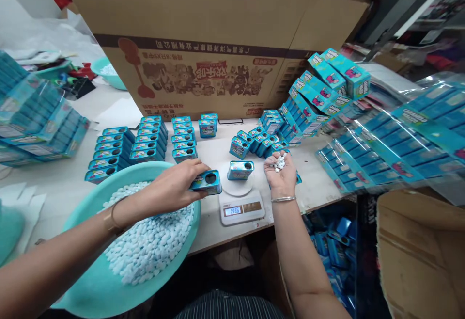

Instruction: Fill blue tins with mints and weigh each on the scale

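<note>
My left hand (183,182) grips a blue tin (206,182) whose round opening shows, above the right edge of a teal basin (80,222). Small white and pale blue candies (152,246) fill part of that basin. Palm up, my right hand (281,176) cups a small heap of candies (279,163) to the right of the scale. Another tin (240,170) stands on the round plate of the white scale (242,208), with its lit display facing me. Neither hand touches the scale.
Rows of blue tins (148,139) stand behind the basin, and more tins (243,144) cluster behind the scale. A large cardboard box (218,23) rises at the back. Stacked display boxes (319,86) lean at the right. Below the table edge are loose tins (336,251) and an open carton (417,241).
</note>
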Action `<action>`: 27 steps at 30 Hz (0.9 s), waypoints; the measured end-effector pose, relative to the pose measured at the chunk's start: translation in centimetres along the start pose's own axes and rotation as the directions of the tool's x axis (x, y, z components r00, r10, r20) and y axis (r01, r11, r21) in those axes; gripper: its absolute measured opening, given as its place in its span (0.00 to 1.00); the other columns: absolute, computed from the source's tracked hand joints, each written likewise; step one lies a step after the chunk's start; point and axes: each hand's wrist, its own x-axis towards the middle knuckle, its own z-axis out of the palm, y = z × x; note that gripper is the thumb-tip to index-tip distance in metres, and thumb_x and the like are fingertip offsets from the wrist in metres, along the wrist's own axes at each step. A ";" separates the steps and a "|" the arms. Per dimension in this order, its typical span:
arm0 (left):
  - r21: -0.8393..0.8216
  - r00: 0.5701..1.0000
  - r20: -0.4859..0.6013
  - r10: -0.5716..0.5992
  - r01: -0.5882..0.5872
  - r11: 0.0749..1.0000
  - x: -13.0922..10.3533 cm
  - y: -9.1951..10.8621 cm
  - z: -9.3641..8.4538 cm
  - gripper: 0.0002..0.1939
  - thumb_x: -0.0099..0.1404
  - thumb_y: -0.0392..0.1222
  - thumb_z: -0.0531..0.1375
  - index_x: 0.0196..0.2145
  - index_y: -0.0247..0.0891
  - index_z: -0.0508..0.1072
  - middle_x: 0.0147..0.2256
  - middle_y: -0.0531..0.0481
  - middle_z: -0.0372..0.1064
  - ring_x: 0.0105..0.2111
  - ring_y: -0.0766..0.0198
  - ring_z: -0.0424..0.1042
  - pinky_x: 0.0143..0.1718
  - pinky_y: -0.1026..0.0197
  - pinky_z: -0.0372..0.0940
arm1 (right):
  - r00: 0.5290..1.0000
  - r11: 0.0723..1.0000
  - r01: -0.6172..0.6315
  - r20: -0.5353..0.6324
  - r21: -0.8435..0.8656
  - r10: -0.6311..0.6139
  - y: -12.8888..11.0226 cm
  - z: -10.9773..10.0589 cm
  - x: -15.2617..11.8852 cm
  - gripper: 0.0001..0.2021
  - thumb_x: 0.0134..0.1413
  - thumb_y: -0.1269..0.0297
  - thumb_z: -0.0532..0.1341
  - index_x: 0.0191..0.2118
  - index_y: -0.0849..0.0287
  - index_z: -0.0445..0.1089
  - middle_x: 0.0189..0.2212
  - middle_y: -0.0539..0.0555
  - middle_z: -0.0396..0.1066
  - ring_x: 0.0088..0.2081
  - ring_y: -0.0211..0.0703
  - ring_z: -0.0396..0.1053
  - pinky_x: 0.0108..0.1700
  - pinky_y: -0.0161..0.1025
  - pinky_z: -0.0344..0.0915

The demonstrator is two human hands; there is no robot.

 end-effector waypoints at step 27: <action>0.122 0.986 0.077 0.146 -0.154 0.980 7.8 0.1 6.9 0.21 0.55 0.40 0.64 0.48 0.39 0.72 0.65 0.35 0.50 0.68 0.35 0.33 0.61 0.25 0.42 | 0.974 0.941 0.216 0.124 -0.260 -0.189 4.4 2.0 0.9 0.14 0.60 0.53 0.58 0.29 0.57 0.61 0.16 0.38 0.54 0.14 0.27 0.46 0.20 0.28 0.54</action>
